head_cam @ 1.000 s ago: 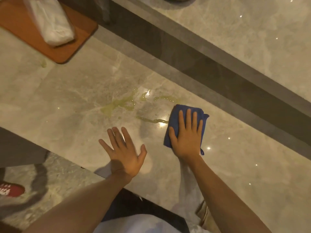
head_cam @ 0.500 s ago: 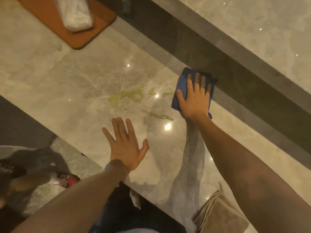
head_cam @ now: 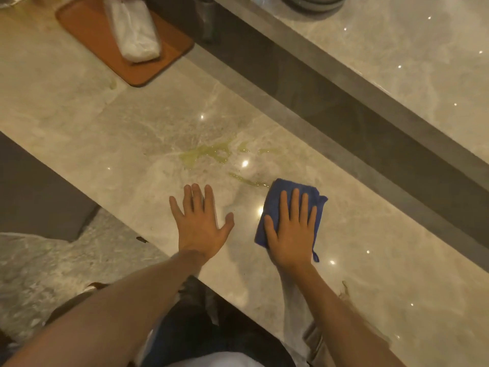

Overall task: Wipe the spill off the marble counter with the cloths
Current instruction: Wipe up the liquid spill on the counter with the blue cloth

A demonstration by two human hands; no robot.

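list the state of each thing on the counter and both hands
spill: yellowish, still unwiped
blue cloth: crumpled, pressed flat under the right hand
right hand: fingers spread on the cloth
left hand: open, empty
white packet: lying on the tray
orange tray: flat on the counter

Dim warm light, pinpoint glare on the glossy marble counter point(head_cam: 137, 144), soft blur, wide-angle bending at edges.
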